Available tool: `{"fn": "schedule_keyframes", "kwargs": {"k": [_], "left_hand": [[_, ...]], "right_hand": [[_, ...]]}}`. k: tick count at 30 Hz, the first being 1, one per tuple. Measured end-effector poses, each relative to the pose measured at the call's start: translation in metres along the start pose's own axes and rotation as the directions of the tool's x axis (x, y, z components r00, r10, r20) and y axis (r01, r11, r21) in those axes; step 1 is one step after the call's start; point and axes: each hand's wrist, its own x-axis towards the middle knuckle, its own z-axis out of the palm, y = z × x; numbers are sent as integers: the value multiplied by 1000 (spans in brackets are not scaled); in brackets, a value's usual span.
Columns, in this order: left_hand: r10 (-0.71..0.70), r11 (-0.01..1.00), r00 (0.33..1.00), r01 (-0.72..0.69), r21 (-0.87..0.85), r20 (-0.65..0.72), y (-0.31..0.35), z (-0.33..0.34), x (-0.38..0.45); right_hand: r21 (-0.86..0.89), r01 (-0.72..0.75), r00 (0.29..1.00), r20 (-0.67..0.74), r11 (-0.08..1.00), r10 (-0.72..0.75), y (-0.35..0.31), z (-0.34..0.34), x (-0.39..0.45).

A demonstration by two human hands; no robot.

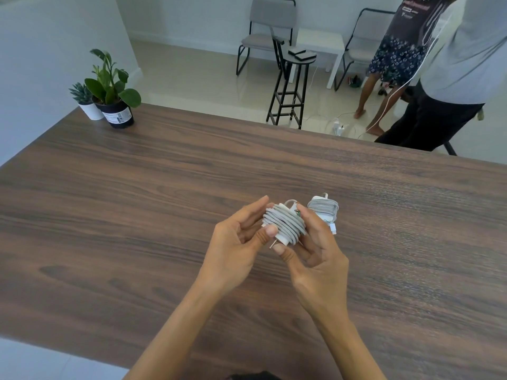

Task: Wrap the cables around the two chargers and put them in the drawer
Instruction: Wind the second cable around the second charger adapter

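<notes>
Both hands hold one wound charger (284, 225) above the table (137, 201), near centre. Left hand (238, 242) pinches its left side, thumb on the near edge. Right hand (315, 253) curls round its right side, thumb under the near end where the loose plug tip pokes out (tuck looks unfinished). Coil axis runs roughly near-to-far. Second charger (323, 209), already wound, lies on the table just beyond the right hand's fingers; that hand is nearer it. No drawer in view.
</notes>
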Motion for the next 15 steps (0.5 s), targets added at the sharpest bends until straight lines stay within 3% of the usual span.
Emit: {"fn": "schedule_keyframes", "kwargs": {"k": [6, 15], "left_hand": [[-1, 997, 987, -11, -75, -160, -9, 9, -1], [-19, 998, 999, 17, -67, -36, -11, 5, -4]], "right_hand": [[34, 8, 999, -40, 999, -7, 4, 4, -3], [-22, 36, 991, -128, 999, -39, 6, 7, -7]]}}
